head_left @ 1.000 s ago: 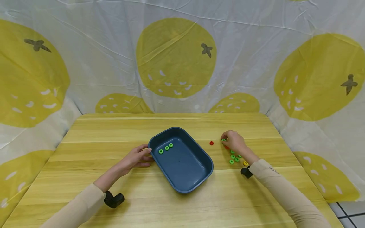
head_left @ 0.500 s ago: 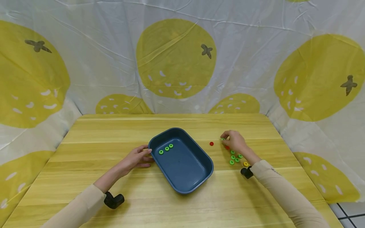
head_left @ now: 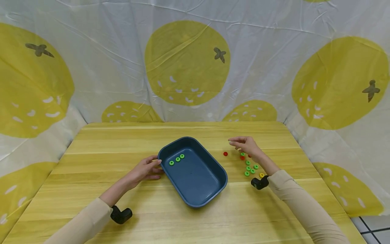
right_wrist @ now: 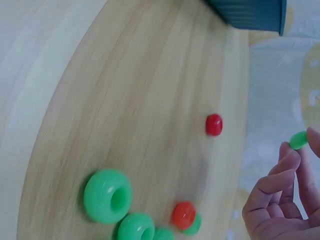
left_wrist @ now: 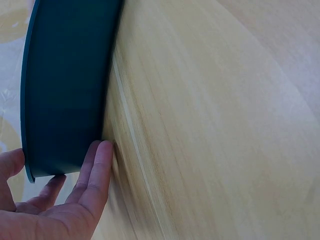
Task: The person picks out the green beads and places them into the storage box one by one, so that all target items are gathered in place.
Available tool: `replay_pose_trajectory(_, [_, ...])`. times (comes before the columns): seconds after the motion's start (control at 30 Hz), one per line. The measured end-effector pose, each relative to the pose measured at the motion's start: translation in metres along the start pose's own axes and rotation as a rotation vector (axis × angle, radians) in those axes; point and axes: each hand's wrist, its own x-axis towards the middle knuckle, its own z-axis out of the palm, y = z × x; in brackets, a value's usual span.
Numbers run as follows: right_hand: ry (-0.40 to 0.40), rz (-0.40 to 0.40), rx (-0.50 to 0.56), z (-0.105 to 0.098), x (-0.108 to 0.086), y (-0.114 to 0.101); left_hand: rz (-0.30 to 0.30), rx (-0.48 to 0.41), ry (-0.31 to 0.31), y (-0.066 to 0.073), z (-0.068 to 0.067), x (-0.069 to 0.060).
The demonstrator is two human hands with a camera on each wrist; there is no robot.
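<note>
The left hand (head_left: 142, 172) (left_wrist: 60, 210) grips the left end of a blue tray (head_left: 198, 183) (left_wrist: 67, 90), thumb at the rim and other fingers against the outer wall. Inside the tray lie three green rings (head_left: 178, 159). Above the table, right of the tray, the right hand (head_left: 247, 145) (right_wrist: 285, 200) pinches one green ring (right_wrist: 298, 140) between thumb and fingertips. Loose green rings (head_left: 248, 168) (right_wrist: 107, 196) and a red one (head_left: 242, 158) (right_wrist: 183, 215) lie below it. A separate red ring (head_left: 225, 154) (right_wrist: 214, 125) is nearer the tray.
A yellow ring (head_left: 261, 175) lies near the right wrist's black device (head_left: 260, 183). Another black device (head_left: 121, 215) is on the left wrist. The wooden table (head_left: 122, 135) ends at a patterned cloth (head_left: 262, 67) behind it.
The right hand has lifted and moved left, away from the loose rings, carrying a green ring. A green ring and a red one beneath it show more fully. The left hand holds its place.
</note>
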Motion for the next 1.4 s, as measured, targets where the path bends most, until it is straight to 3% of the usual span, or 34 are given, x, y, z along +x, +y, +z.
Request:
replay_pose_trajectory(0.23, [-0.025, 0.008, 0.070, 0.007, 0.002, -0.014, 0.003, -0.004, -0.012, -0.001, -0.001, 0.001])
replay_pose_trajectory(0.57, [-0.049, -0.035, 0.083, 0.023, 0.001, -0.050, 0.005, -0.006, -0.014, -0.002, -0.001, 0.001])
replay_pose_trajectory(1.13, [-0.127, -0.183, 0.116, 0.080, 0.022, -0.092, 0.005, -0.003, 0.000, -0.001, 0.001, 0.000])
replay_pose_trajectory(1.4, [-0.147, -0.285, 0.007, 0.112, 0.034, -0.100, 0.008, -0.005, 0.004, -0.001, 0.001, 0.000])
